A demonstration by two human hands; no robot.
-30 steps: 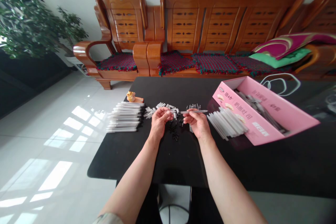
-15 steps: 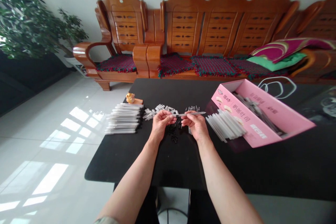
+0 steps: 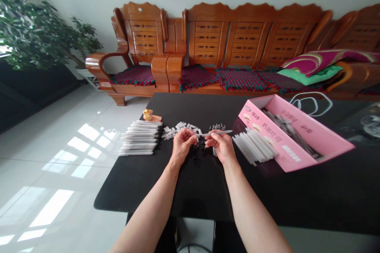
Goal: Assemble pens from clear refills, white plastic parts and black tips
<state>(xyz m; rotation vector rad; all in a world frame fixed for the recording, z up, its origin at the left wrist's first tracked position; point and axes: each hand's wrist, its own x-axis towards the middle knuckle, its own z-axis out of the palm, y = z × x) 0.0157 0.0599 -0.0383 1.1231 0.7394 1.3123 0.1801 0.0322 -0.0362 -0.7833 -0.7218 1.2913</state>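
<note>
A slim whitish pen is held level between my two hands above the dark table. My left hand pinches its left end between thumb and fingers. My right hand grips it near the middle, and the pointed tip sticks out to the right. Short white pen caps lie behind my left hand. Small black parts are scattered below and between the hands. Several small clear-and-dark parts stand behind my right hand. What the fingertips cover is hidden.
Pens with black ends lie in a row at left, by a small animal figurine. Whitish tubes rest against a pink box holding dark grey pieces. The black table has a wooden sofa behind it.
The view has tilted slightly, so everything sits a little lower. Both hands keep hold of the pen; its left end is now slightly lower than its tip.
</note>
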